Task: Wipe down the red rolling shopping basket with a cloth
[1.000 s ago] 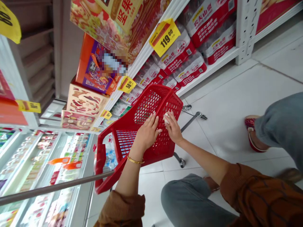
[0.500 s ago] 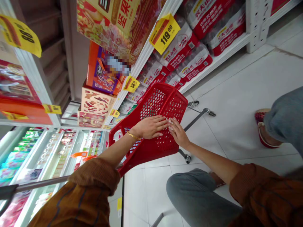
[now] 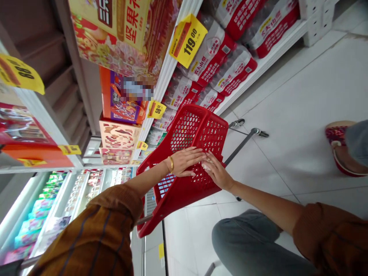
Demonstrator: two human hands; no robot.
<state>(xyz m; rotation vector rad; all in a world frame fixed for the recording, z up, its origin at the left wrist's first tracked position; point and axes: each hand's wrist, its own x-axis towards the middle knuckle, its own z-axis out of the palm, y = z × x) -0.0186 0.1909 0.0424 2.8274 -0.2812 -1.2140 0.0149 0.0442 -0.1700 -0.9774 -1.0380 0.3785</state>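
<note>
The red plastic shopping basket [image 3: 175,199] has perforated walls and sits on a wheeled metal frame [image 3: 241,146]. Over it, my left hand [image 3: 185,161], with a gold bracelet at the wrist, is stretched flat with the fingers straight and pointing right. From the other side my right hand [image 3: 217,171] reaches in, its fingers extended and its fingertips meeting those of my left hand. Neither hand shows anything held. Whether the palms touch the basket or hover above it, I cannot tell.
Packs of bottled water [image 3: 212,50] fill the low shelf, with gift boxes [image 3: 120,34] above them. Yellow price tags [image 3: 188,40] stick out from the shelf edge. Lit shelves [image 3: 43,207] stand at the lower left. Pale floor tiles [image 3: 293,115] and my bent knee [image 3: 253,237] are at right.
The view has shifted, with the shelf boxes and tags sliding left and the foot moving right. Both hands stay extended over the basket, with little change in pose.
</note>
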